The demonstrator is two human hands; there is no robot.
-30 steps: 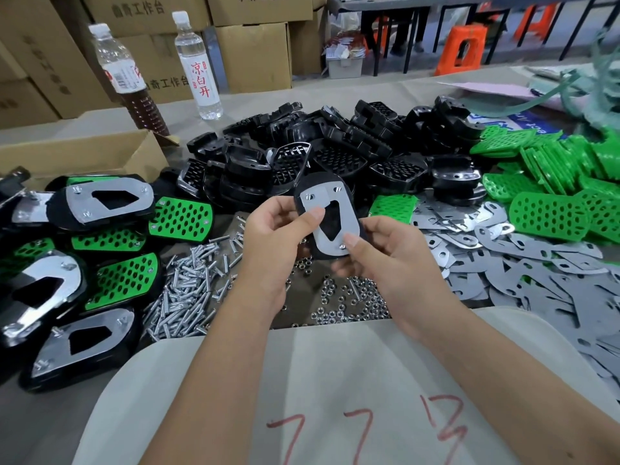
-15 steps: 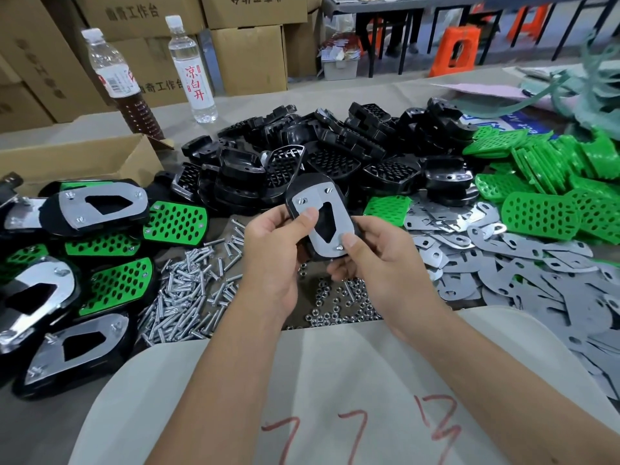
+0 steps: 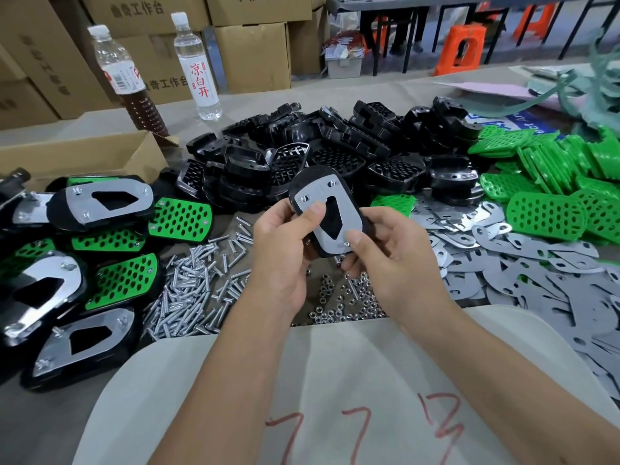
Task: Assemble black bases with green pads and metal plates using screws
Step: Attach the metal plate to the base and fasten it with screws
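Both hands hold one black base (image 3: 303, 181) with a metal plate (image 3: 349, 213) on its face, above the table's middle. My left hand (image 3: 280, 253) grips its left edge, thumb pressed on the plate. My right hand (image 3: 391, 260) grips the lower right corner, thumb by a screw head. Three screw heads show in the plate. Loose screws (image 3: 198, 290) and nuts (image 3: 342, 303) lie below. A heap of black bases (image 3: 335, 152) sits behind, green pads (image 3: 547, 213) at right, loose metal plates (image 3: 523, 266) at right front.
Several assembled units (image 3: 100, 203) lie stacked at the left beside a cardboard box (image 3: 84, 156). Two bottles (image 3: 198, 65) stand at the back left before cartons. A white sheet with red marks (image 3: 335, 397) covers the near edge under my forearms.
The held base has tilted a little, its lower end swinging right, and my left thumb has slid onto the plate. The camera has shifted slightly.
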